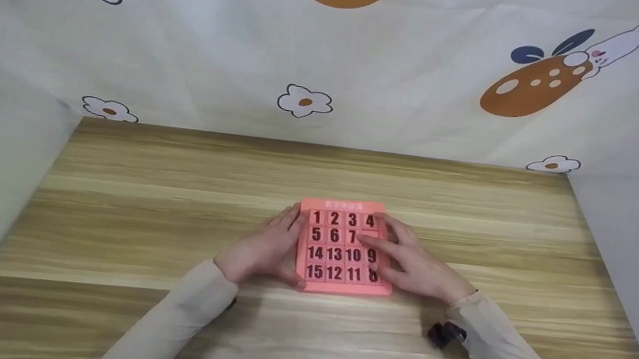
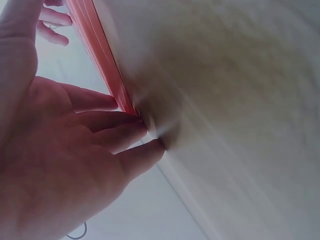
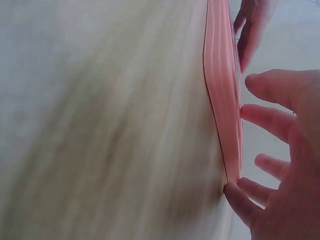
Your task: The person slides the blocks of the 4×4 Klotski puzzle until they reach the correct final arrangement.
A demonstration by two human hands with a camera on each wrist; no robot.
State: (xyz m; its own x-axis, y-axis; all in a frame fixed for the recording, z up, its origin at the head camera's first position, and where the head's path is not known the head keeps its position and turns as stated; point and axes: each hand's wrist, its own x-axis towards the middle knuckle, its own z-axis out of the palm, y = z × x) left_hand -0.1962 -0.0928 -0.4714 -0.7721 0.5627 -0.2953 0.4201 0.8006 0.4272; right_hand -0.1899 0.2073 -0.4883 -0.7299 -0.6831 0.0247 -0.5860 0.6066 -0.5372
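A pink number slide puzzle (image 1: 345,290) lies flat on the table, black digits on its tiles. Its rows read 1 2 3 4, then 5 6 7, then 14 13 10 9, and 15 12 11 8. Fingers cover the spot right of the 7. Along the puzzle's left side rests my left hand (image 1: 262,252), thumb at the lower left corner; its nearly straight fingers touch the pink edge (image 2: 102,52) in the left wrist view. My right hand (image 1: 421,270) reaches over the right side with fingers spread, one fingertip beside the 7. In the right wrist view, the right hand's fingertips (image 3: 240,197) meet the puzzle's side.
The wood-grain table (image 1: 174,168) extends around the puzzle. A pale patterned cloth (image 1: 217,69) rises behind it, with plain pale walls to the left and right (image 1: 620,259). A black device (image 1: 445,334) sits under the right wrist.
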